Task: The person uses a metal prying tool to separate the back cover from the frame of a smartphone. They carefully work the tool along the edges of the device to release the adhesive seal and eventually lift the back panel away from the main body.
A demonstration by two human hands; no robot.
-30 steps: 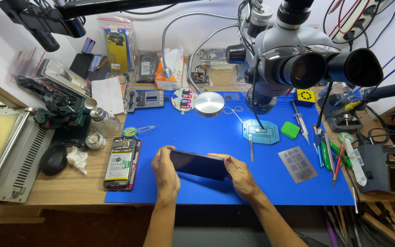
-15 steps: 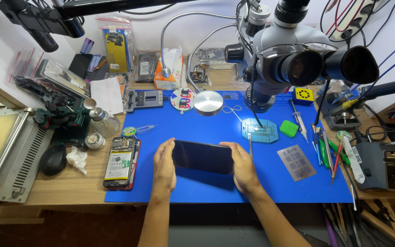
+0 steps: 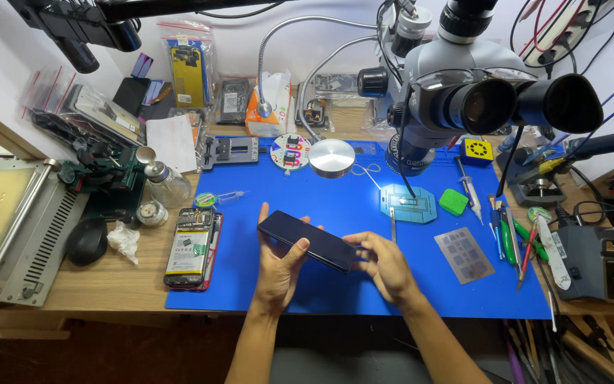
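Phone [image 3: 305, 240]: one dark slab handset, held clear of the blue mat [image 3: 364, 299] on the surface, tilted with its left end higher and farther from the person. Left hand [image 3: 278, 267] cups it from beneath, thumb up along the near edge, fingers wrapped round the far side. Right hand [image 3: 385, 264] pinches the lower right end between thumb and fingertips. Both hands closed on the phone, one at each end, apart from one another.

Handling, as judged: thin, rigid, probably light; the glossy dark face looks slippery and likely to crack or scratch if dropped on tools. Best held by the long edges or end corners, as now, not by pressing on the flat face.

Count:
- held phones: 1
- opened phone with battery showing [image 3: 192, 247], flat at the left edge of the mat: 1, well apart from the hands
- microscope [image 3: 463, 99] over the rear of the mat: 1
- grey stencil plate [image 3: 464, 254], right of the right hand: 1
- green block [image 3: 453, 202]: 1
- round silver disc [image 3: 332, 157]: 1
- hand tools at the right mat edge: several, overlapping, not countable.
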